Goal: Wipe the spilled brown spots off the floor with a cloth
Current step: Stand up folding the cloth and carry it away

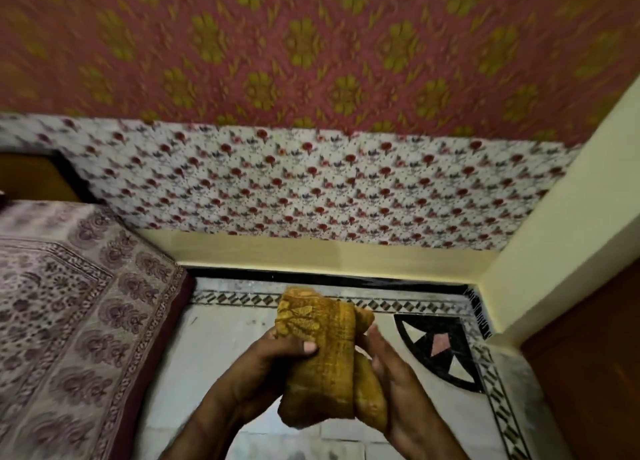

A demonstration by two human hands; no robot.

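Note:
A folded mustard-yellow cloth point(325, 352) is held up in front of me, above the pale marble floor point(221, 335). My left hand point(270, 359) grips its left side, thumb pressed over the front. My right hand point(391, 383) holds the right side, fingers along the cloth's edge. No brown spots show clearly on the visible floor; a faint dark smudge point(298, 454) lies at the bottom edge.
A bed with a patterned purple-grey cover point(69, 314) fills the left. Floral fabric point(311, 189) hangs over the wall ahead. A cream wall corner point(540, 269) and a brown door point(595, 373) stand right. A black inlay pattern point(440, 348) marks the floor corner.

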